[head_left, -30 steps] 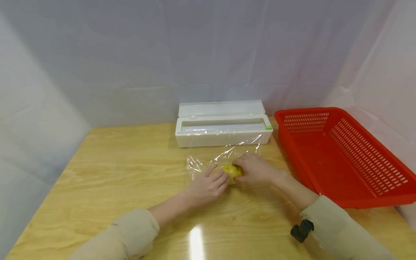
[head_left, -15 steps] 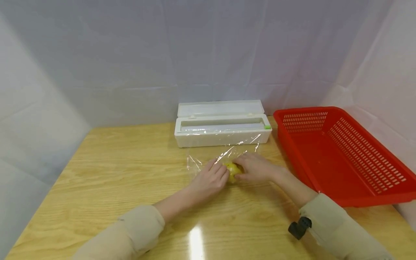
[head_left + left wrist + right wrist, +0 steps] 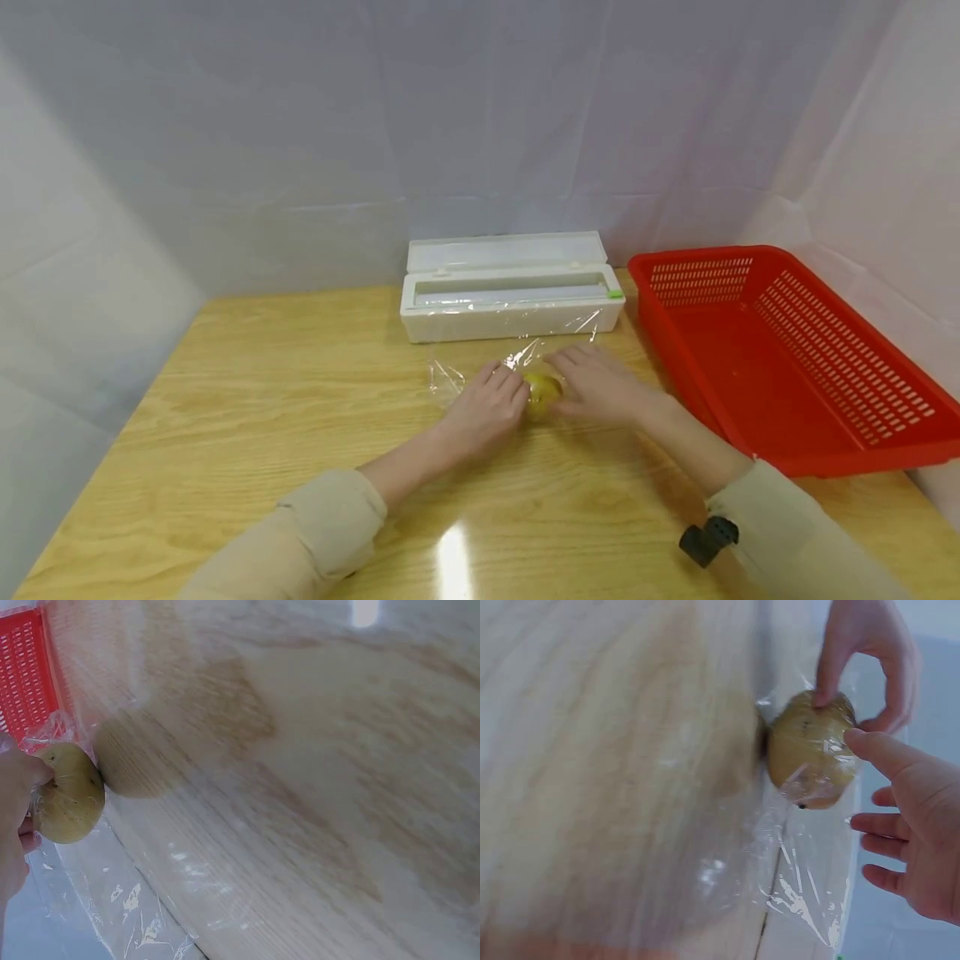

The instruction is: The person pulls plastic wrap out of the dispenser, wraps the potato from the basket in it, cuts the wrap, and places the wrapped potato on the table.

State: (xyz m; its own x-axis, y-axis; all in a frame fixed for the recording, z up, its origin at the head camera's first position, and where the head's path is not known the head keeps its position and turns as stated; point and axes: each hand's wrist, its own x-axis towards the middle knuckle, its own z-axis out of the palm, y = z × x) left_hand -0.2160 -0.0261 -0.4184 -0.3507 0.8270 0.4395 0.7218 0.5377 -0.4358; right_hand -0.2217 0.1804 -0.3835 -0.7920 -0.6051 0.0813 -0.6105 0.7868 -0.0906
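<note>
A yellow pear (image 3: 542,395) lies on the table, with clear cling film (image 3: 795,892) stretched over its skin. My left hand (image 3: 487,410) grips the pear from the left, its thumb pressed against the top in the left wrist view. On the other side, my right hand (image 3: 922,817) has its thumb right at the pear and its fingers loosely extended, apart from the fruit. The film runs back to a white cling film dispenser (image 3: 517,323), whose lid (image 3: 510,250) stands raised at the back.
A red plastic basket (image 3: 780,392) with slotted walls stands on the right, beside my right forearm. A green tab (image 3: 615,294) sits at the dispenser's right end. White sheeting (image 3: 480,117) encloses the wooden table (image 3: 285,383) at the back and sides.
My left hand has closed in farther round the pear, covering more of it. The fingers of my right hand have loosened and drawn slightly away from the pear.
</note>
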